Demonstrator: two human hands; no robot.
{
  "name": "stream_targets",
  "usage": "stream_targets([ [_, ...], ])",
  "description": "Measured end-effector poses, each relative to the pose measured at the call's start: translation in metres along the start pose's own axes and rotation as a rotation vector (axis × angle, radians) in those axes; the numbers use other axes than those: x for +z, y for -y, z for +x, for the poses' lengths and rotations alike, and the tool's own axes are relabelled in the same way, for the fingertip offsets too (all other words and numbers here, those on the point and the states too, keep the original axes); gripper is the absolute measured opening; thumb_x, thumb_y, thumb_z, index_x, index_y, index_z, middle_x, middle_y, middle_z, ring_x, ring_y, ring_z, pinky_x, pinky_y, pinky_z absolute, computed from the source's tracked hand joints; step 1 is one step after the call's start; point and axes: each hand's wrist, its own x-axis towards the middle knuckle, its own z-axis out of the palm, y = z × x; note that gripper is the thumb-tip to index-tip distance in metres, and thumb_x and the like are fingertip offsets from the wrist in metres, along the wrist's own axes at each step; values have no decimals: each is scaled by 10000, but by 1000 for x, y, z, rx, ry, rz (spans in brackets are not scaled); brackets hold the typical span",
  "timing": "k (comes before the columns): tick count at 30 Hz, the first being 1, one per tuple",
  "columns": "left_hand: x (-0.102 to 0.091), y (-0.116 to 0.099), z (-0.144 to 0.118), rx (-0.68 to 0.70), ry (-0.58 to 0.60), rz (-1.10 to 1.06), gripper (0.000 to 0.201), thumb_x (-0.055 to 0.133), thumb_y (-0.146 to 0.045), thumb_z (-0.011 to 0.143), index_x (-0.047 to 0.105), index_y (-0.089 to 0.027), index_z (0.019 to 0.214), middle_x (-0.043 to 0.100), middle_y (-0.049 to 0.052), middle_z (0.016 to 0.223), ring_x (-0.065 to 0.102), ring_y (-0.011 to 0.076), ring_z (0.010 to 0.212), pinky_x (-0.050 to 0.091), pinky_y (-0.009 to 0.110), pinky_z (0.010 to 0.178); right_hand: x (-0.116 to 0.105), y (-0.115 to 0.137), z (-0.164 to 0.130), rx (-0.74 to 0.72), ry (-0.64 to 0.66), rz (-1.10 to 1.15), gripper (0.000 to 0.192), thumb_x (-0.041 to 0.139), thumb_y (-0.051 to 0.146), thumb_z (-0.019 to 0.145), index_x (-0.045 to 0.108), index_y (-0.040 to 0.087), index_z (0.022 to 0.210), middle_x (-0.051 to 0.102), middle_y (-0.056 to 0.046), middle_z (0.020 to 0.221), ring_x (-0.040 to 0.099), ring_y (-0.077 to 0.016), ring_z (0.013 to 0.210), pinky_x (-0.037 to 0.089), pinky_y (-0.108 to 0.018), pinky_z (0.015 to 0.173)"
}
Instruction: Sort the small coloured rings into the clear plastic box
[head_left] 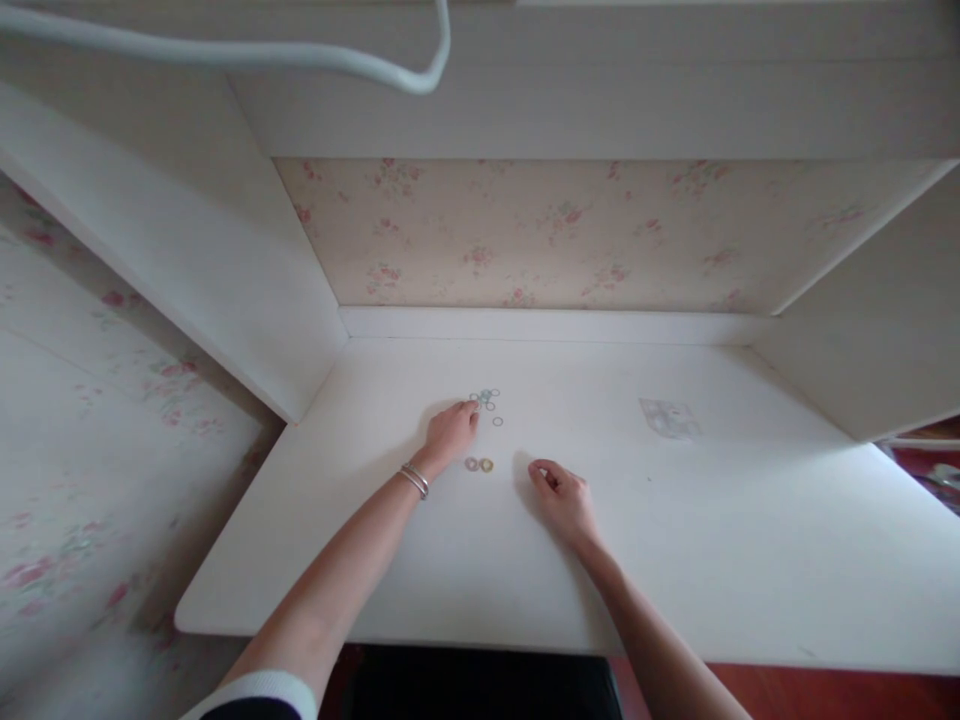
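My left hand (453,430) reaches forward with its fingers drawn together, the fingertips at the edge of a loose group of thin rings (491,406). Whether a ring is pinched between them cannot be made out. A pale green ring-like piece (485,396) lies among these rings, and one single thin ring (498,422) rests a little nearer to me. Close to my left wrist are a pinkish ring (472,464) and a yellow ring (487,465), side by side. My right hand (564,498) is curled on the right, thumb against the fingers; anything inside is hidden.
The white desk (420,590) has a low back ledge and side panels. A clear plastic bag (670,419) lies flat at the right. A white cable (300,55) hangs across the top. A dark seat (484,685) is below the front edge.
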Motion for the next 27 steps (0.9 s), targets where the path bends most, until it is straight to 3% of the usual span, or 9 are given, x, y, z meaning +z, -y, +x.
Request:
stream_targets([
  [5, 1, 3, 10, 35, 34, 20, 291, 368, -323, 937, 615, -225, 1054, 648, 69, 1053, 588, 191, 964, 426, 287, 804, -1, 0, 1, 4, 3, -9, 413, 389, 504, 848, 686, 219, 882, 568, 6, 572, 499, -131, 533, 357, -228, 538],
  [16, -3, 4, 5, 77, 72, -11, 239, 391, -258, 935, 607, -181, 1001, 645, 76, 1020, 604, 178, 921, 425, 268, 781, 1, -2, 2, 6, 15, -44, 369, 402, 482, 857, 681, 244, 902, 617, 2, 636, 538, -136, 583, 352, -223, 546],
  [20, -6, 8, -14, 116, 27, -91, 218, 390, -256, 938, 584, -197, 1017, 642, 48, 1039, 593, 155, 948, 424, 250, 814, 1, -2, 1, 5, 21, -53, 363, 405, 478, 857, 681, 247, 902, 622, 3, 638, 545, -139, 586, 357, -227, 557],
  [27, -5, 11, -70, 176, -2, -188, 220, 372, -282, 948, 579, -216, 983, 648, 20, 990, 600, 131, 896, 432, 228, 785, 1, -1, 0, 6, 42, -79, 328, 425, 465, 858, 682, 265, 901, 644, 8, 679, 564, -134, 605, 364, -232, 572],
])
